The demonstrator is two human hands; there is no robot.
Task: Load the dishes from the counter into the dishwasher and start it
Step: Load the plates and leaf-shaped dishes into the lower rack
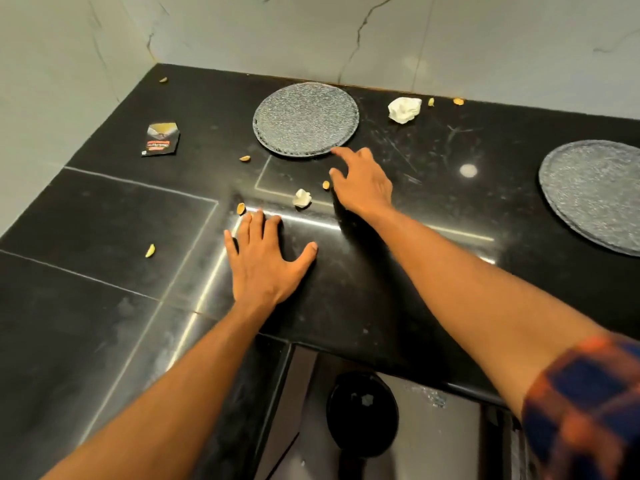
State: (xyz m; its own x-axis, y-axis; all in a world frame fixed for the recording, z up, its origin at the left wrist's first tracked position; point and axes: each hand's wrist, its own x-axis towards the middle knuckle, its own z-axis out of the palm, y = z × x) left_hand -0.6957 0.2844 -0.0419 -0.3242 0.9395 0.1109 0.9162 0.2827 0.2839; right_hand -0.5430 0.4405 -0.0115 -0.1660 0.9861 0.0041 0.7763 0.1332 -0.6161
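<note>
Since the grey speckled plate (305,119) lies flat and bare in the upper middle of the frame, the step in hand looks like picking it up for loading. The right hand (363,183) reaches for its near rim, fingers (343,154) spread wide and holding nothing, the forefinger at the edge. Next, a fingertip likely has to slip under that low rim to lift it. The left hand (265,261) rests flat on the black desk (104,220), fingers straight. A second plate (595,199) waits at the right edge, with crumpled tissues (403,109) and nut shells (241,208) scattered about.
</note>
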